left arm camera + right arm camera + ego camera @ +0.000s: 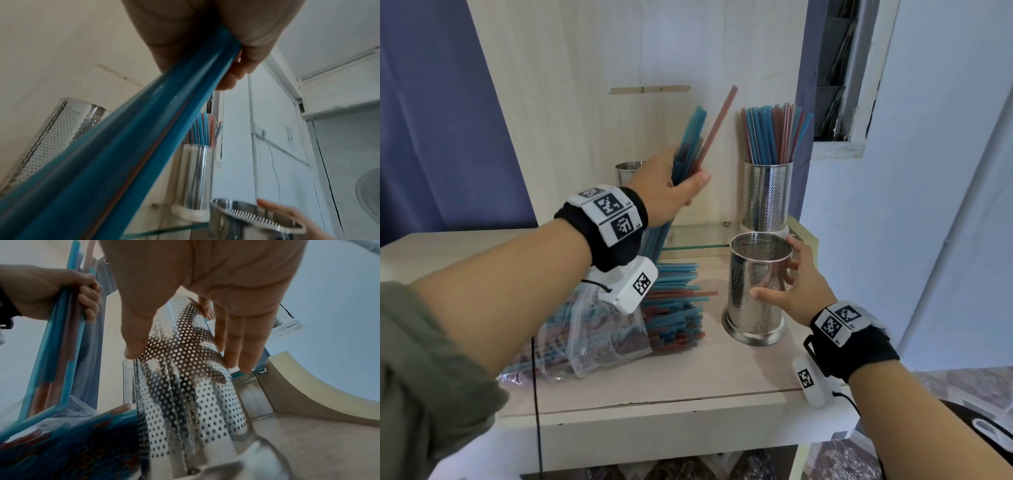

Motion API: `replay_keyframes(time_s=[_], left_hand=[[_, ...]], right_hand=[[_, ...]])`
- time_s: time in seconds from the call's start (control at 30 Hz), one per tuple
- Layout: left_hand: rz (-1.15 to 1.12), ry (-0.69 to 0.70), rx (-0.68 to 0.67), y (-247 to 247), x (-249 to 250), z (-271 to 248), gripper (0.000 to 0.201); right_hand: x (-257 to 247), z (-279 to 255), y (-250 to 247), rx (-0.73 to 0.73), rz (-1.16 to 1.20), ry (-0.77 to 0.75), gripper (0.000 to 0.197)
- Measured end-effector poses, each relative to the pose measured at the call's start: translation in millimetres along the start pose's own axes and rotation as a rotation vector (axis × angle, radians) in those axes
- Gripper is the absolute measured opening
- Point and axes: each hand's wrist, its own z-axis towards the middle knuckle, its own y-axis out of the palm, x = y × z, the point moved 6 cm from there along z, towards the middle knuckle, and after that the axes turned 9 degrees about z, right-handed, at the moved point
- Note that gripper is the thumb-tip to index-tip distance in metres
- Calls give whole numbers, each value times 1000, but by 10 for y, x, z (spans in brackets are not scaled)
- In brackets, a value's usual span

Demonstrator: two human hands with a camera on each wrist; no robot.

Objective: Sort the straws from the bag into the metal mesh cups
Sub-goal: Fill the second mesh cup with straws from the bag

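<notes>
My left hand (671, 185) is raised above the table and grips a bundle of blue and red straws (691, 137), tilted up to the right; up close the held straws (144, 146) fill the left wrist view. Below them lies the clear plastic bag (606, 329), packed with more straws. An empty metal mesh cup (753, 284) stands to the bag's right. My right hand (782, 279) lies around this cup (185, 386) with straight fingers, thumb on its near side. A second mesh cup (767, 195), full of straws, stands behind. The left hand half hides a third cup (628, 171).
Everything sits on a pale wooden desk (654, 404) with a tall wooden back panel (619, 68). A low glass shelf (695, 236) carries the back cups. A blue curtain (431, 137) hangs at the left and a white wall (928, 205) is at the right.
</notes>
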Motion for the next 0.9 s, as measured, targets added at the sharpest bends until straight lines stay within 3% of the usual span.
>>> replay_keyframes(time_s=[0.1, 0.23, 0.37, 0.47, 0.63, 0.7, 0.8, 0.83, 0.9], left_hand=[[-118, -3, 99, -153, 62, -12, 14], [-251, -25, 252, -349, 95, -84, 12], [-289, -14, 201, -351, 171, -180, 21], [-282, -7, 153, -210, 313, -330, 24], [-421, -34, 31, 91, 438, -580, 22], [-260, -8, 22, 44, 397, -584, 46], [9, 174, 180, -314, 491, -522, 87], [72, 273, 235, -441, 573, -507, 95], [263, 437, 269, -562, 717, -461, 90]], right_hand=[[-76, -5, 14, -14, -122, -15, 123], [-546, -90, 98, 78, -446, -234, 126], [-1241, -348, 532, -111, -290, -429, 99], [-1385, -379, 855, -218, -132, -369, 75], [-1267, -382, 1042, -157, 259, -294, 12], [-1189, -432, 1033, -148, 248, -245, 14], [-1056, -460, 1009, -149, 184, -213, 23], [-1016, -456, 993, -144, 159, -205, 24], [-952, -456, 981, -141, 109, -197, 27]])
